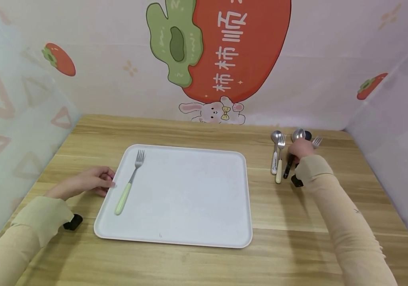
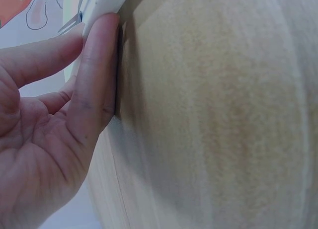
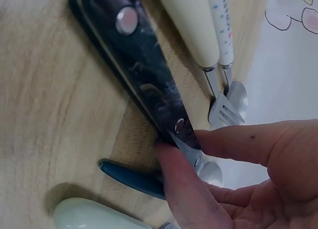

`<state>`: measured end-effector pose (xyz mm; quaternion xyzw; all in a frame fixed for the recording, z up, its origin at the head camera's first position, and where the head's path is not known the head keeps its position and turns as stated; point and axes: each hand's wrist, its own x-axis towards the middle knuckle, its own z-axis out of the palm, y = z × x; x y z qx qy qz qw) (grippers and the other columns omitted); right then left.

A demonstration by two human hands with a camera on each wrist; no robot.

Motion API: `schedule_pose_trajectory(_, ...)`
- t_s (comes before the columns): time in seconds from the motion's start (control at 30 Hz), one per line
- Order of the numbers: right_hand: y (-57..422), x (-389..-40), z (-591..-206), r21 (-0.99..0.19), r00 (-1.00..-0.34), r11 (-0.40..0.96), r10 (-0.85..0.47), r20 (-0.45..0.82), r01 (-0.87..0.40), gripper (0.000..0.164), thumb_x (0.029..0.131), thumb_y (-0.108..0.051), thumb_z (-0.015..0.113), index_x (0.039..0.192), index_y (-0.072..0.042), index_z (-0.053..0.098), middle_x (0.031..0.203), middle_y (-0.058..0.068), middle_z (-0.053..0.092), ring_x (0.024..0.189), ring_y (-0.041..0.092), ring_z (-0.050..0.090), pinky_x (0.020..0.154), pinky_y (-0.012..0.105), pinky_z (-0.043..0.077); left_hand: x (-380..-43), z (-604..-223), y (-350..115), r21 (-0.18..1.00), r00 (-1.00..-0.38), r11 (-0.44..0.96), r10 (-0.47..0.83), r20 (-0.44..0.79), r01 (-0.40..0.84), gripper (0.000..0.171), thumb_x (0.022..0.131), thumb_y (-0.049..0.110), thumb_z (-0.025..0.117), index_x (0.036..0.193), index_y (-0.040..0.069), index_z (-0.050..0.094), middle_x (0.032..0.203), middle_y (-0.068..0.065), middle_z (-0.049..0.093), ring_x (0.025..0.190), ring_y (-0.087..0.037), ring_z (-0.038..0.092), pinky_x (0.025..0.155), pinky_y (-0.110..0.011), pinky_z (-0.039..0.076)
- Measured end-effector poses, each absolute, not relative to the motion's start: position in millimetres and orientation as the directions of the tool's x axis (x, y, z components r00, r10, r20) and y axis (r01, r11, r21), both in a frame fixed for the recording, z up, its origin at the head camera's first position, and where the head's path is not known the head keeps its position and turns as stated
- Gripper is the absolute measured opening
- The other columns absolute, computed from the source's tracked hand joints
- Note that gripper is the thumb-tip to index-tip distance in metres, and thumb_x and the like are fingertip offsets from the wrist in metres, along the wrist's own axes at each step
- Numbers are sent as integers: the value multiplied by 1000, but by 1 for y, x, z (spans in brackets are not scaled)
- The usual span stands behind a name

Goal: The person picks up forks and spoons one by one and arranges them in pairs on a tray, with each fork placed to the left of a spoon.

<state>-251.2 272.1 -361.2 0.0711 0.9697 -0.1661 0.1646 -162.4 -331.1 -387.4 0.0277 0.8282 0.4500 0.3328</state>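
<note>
A white rectangular tray (image 1: 197,190) lies on the wooden table with a green-handled fork (image 1: 127,194) along its left side. My left hand (image 1: 91,180) holds the tray's left rim, thumb at the top edge and index finger along the outer side (image 2: 92,70). At the right, my right hand (image 1: 301,148) pinches a black-handled spoon (image 3: 149,75) at its metal neck between thumb and forefinger. Its riveted handle slants towards the camera in the right wrist view. The metal bowl (image 1: 298,134) shows beyond the fingers in the head view.
Left of the right hand lie a spoon with a patterned white handle (image 1: 274,153) and a cream-handled fork (image 1: 280,159). A dark-handled utensil (image 3: 131,177) and a pale green handle (image 3: 94,215) lie on its other side. A printed cloth wall (image 1: 118,91) bounds the table's back.
</note>
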Motion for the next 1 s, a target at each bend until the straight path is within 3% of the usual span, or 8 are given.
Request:
schedule_pose_trajectory(0.1,270,-251,-364,-277,-943,938,116,-311,207,21,77,-6,46,70,9,58,53,11,55,40,13,49,47,29,46,-163,-388,-331,765,-777,593,347,-526,-253,42,88,9,57,114,-16,36,91,-10,51,76,-15,55,65,-30,54)
schedule_pose_trajectory(0.17,270,-251,-365,-262,-945,941,131,-300,214,20,77,-7,46,70,8,57,53,11,55,41,13,48,45,26,42,-163,-388,-331,765,-776,591,347,-527,-256,41,88,10,57,114,-15,37,91,-9,51,76,-15,56,66,-30,54)
schedule_pose_trajectory(0.6,274,-243,-361,-345,-922,910,91,-376,231,17,77,-7,46,74,8,52,57,17,56,43,17,55,42,26,46,-162,-390,-331,782,-776,568,361,-518,-258,40,88,7,56,113,-16,35,89,-8,52,75,-13,56,64,-29,54)
schedule_pose_trajectory(0.87,268,-235,-351,-341,-939,933,-11,-343,113,10,75,-2,43,65,0,46,55,14,54,43,20,54,41,28,45,-160,-387,-331,781,-779,566,351,-520,-266,39,87,5,56,112,-16,36,88,-8,51,74,-13,56,64,-29,54)
schedule_pose_trajectory(1.0,261,-230,-346,-342,-945,938,-56,-323,62,8,76,-2,43,68,-2,43,56,10,48,44,19,49,41,27,42,-161,-388,-332,781,-779,566,351,-519,-265,40,87,6,57,112,-16,36,88,-9,52,75,-13,56,64,-29,54)
